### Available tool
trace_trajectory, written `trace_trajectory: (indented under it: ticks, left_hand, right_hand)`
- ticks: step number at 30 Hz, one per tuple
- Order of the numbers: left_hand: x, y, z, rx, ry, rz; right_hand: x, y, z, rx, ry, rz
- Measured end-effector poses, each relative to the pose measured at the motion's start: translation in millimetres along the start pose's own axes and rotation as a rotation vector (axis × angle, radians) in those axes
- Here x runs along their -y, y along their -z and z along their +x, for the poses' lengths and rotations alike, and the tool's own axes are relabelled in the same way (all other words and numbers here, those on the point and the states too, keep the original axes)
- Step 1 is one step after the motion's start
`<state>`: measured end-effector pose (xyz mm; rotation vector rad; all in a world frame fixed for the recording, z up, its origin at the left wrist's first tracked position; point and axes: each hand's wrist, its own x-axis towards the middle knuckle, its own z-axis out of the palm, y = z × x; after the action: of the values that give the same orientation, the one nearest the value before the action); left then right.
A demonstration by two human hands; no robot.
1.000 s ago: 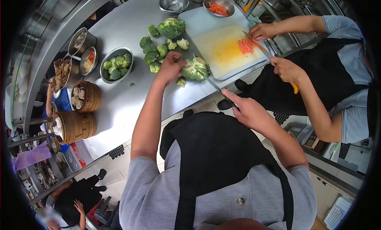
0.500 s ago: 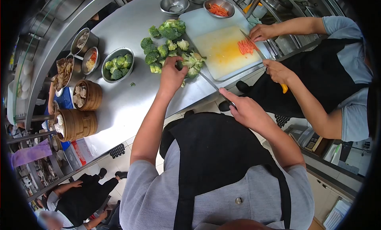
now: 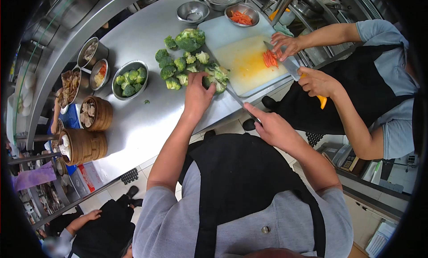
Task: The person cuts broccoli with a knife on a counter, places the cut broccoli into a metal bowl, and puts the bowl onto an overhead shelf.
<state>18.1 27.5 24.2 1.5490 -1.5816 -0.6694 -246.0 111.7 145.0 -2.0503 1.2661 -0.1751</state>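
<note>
My left hand point(image 3: 197, 96) reaches onto the steel table, its fingers curled on a cut head of broccoli point(image 3: 219, 75); the exact contact is partly hidden. In my right hand point(image 3: 275, 126) is the dark handle of a knife point(image 3: 236, 97). Its blade points up and left, with the tip end at the underside of that broccoli. Several loose broccoli florets point(image 3: 167, 71) lie just beyond my left fingers, and a larger broccoli head point(image 3: 190, 39) sits behind them.
At right, a co-worker's hand holds a yellow-handled knife point(image 3: 293, 67) by carrot strips point(image 3: 270, 59) on a cutting board point(image 3: 243, 75). A steel bowl of broccoli florets point(image 3: 130, 79), bamboo steamers point(image 3: 84, 145) and other bowls stand left. A bowl of carrot strips point(image 3: 241, 15) stands behind.
My left fingers have shifted slightly on the broccoli, and the knife in my right hand stays close by it. The co-worker's free hand has spread its fingers over the carrot strips.
</note>
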Motion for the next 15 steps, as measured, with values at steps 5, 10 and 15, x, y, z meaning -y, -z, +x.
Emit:
trace_trajectory:
  ticks: [5, 10, 15]
  left_hand:
    - [3, -3, 0, -0.003, -0.01, -0.001]
    - [-3, -1, 0, 0.022, 0.022, -0.029]
    - [8, -7, -2, -0.019, -0.063, 0.033]
  right_hand:
    - [6, 3, -2, 0.033, -0.075, 0.014]
    - [4, 4, 3, 0.017, -0.067, 0.05]
    - [7, 10, 7, 0.018, -0.061, 0.162]
